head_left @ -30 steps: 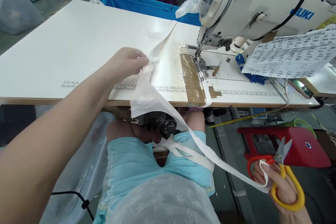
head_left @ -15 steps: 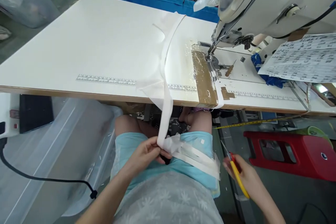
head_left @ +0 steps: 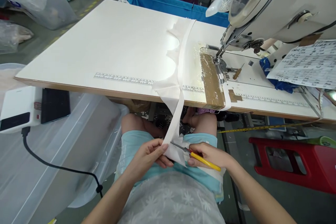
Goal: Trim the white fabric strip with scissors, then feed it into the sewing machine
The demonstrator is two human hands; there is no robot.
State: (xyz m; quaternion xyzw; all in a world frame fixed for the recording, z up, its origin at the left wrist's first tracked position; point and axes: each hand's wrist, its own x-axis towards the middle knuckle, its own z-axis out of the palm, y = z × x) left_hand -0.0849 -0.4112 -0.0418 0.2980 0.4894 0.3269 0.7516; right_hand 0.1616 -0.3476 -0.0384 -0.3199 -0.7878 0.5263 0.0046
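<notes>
My left hand (head_left: 154, 153) pinches a white fabric strip (head_left: 174, 126) above my lap. From there the strip runs up over the table edge and across the tabletop, with thin scalloped white cloth (head_left: 172, 80) along it. In my right hand (head_left: 207, 155) are scissors with yellow handles (head_left: 206, 161). Their blades point left and lie right beside the strip, near my left fingertips. Whether the blades touch the cloth I cannot tell. More white strip lies across my right thigh, partly behind my right hand.
A sewing machine (head_left: 265, 10) stands on the white table (head_left: 126, 42) at the right, with a small awl (head_left: 238, 72) by its needle plate. Left below are a clear plastic bin (head_left: 86, 140) and a white device (head_left: 19, 108) with a cable. A red stool (head_left: 315, 168) stands right.
My right hand has brought the scissors leftward from beside my right thigh to the strip at my left hand. The left hand keeps its pinch. The view has shifted slightly.
</notes>
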